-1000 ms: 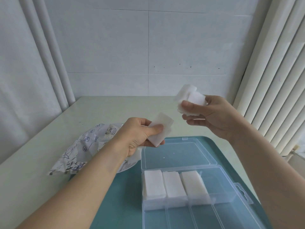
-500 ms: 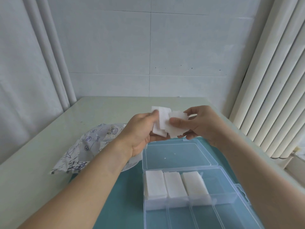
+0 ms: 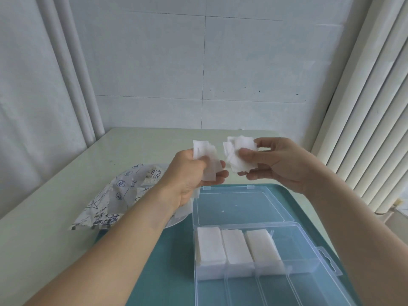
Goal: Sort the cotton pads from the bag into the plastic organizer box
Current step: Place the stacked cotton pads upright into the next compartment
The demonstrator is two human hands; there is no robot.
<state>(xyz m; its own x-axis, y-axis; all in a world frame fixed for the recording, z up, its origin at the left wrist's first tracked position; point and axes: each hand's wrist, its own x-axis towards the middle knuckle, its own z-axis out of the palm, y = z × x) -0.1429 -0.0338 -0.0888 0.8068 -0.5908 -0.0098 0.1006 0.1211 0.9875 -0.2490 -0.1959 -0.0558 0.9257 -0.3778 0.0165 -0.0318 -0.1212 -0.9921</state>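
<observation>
My left hand (image 3: 189,177) holds a few white cotton pads (image 3: 207,160) above the table, fanned between thumb and fingers. My right hand (image 3: 278,164) grips a loose bunch of cotton pads (image 3: 239,154) just to the right, a small gap between the two bunches. Below them lies the clear plastic organizer box (image 3: 304,250), lid open flat toward the wall. Three of its far compartments hold stacked white pads (image 3: 236,248). The printed bag (image 3: 114,199) lies to the left, partly behind my left forearm.
The box sits on a teal tray (image 3: 167,261) on a pale green table (image 3: 55,206). A white plate rim (image 3: 176,221) shows under the bag. A tiled wall stands behind, curtains at the left, vertical blinds at the right.
One second ago the hands were apart, the right one raised. They met half a second ago with the pads touching. Now they have drawn slightly apart, each keeping pads.
</observation>
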